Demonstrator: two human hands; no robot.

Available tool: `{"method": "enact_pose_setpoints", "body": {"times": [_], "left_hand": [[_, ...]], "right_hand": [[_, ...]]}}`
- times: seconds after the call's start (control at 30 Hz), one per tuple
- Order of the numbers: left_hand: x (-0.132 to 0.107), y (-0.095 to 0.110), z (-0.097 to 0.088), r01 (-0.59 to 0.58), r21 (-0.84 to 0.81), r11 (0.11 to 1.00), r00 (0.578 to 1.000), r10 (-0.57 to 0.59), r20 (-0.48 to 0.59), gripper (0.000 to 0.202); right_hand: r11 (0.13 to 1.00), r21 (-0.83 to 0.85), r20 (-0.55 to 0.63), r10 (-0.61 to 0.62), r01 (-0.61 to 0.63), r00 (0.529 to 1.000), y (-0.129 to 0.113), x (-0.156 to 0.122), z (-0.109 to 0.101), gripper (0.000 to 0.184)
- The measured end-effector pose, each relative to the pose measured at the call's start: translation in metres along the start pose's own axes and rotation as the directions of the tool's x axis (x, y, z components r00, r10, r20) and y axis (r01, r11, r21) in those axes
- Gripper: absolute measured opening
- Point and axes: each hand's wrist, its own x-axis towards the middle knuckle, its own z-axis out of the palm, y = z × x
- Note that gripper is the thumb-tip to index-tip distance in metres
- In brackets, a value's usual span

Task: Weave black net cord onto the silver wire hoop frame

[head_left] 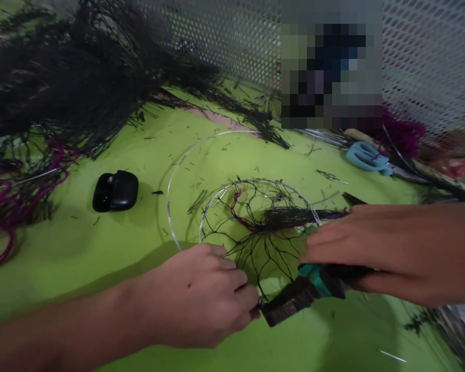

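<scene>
A small wire hoop strung with black netting lies on the green table. My left hand is closed in a pinch on the hoop's near edge, where the netting meets it. My right hand is wrapped round pliers with teal and black grips. The plier jaws point left and meet the netting right by my left fingertips. A bundle of black and purple cord runs across the hoop toward my right hand. A larger bare wire ring lies behind the hoop.
A black earbud case sits to the left. A heap of black netting and purple cord fills the left and back. Blue-handled scissors lie at the right rear. A perforated metal screen stands behind. Cut scraps litter the table.
</scene>
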Motion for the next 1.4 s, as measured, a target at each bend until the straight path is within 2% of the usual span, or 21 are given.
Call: {"method": "enact_pose_setpoints", "body": {"times": [0.1,0.2,0.27,0.43,0.6,0.8,1.03,1.17,1.4], "left_hand": [[-0.001,0.004,0.003,0.101,-0.021,0.995,0.99,-0.099,0.101,0.022],[-0.002,0.007,0.002,0.115,-0.02,0.993,0.982,-0.111,0.151,0.021],[-0.002,0.007,0.002,0.118,-0.021,0.993,0.982,-0.113,0.153,0.021],[0.0,0.005,0.0,0.114,-0.039,0.993,0.982,-0.107,0.156,0.021],[0.0,0.006,0.0,0.112,-0.058,0.992,0.983,-0.102,0.153,0.02],[0.0,0.005,0.0,0.119,-0.078,0.99,0.98,-0.105,0.169,0.017],[0.001,0.003,-0.001,0.106,-0.101,0.989,0.983,-0.09,0.159,0.019],[0.002,0.001,-0.002,0.124,-0.135,0.983,0.98,-0.1,0.171,0.02],[0.004,0.0,-0.004,0.159,-0.162,0.974,0.976,-0.13,0.175,0.021]], "right_hand": [[0.997,-0.051,-0.087,-0.057,0.053,0.995,-0.003,-0.001,0.009,0.049],[0.999,-0.045,-0.115,-0.017,0.012,0.993,-0.004,-0.001,0.017,0.049],[0.998,-0.058,-0.118,-0.005,-0.002,0.993,-0.005,-0.001,0.022,0.056],[0.957,-0.29,-0.215,-0.079,0.014,0.973,-0.009,-0.001,0.032,0.078],[0.957,-0.288,-0.205,-0.093,0.03,0.974,-0.009,0.004,0.033,0.089],[0.979,-0.197,-0.218,-0.094,0.05,0.971,-0.005,0.008,0.033,0.073],[0.995,-0.096,-0.274,-0.036,0.01,0.961,-0.005,0.003,0.039,0.057],[0.997,-0.054,-0.26,-0.068,0.056,0.963,-0.003,0.003,0.037,0.054],[0.998,0.012,-0.207,-0.052,0.056,0.977,0.002,0.003,0.036,0.056]]}}
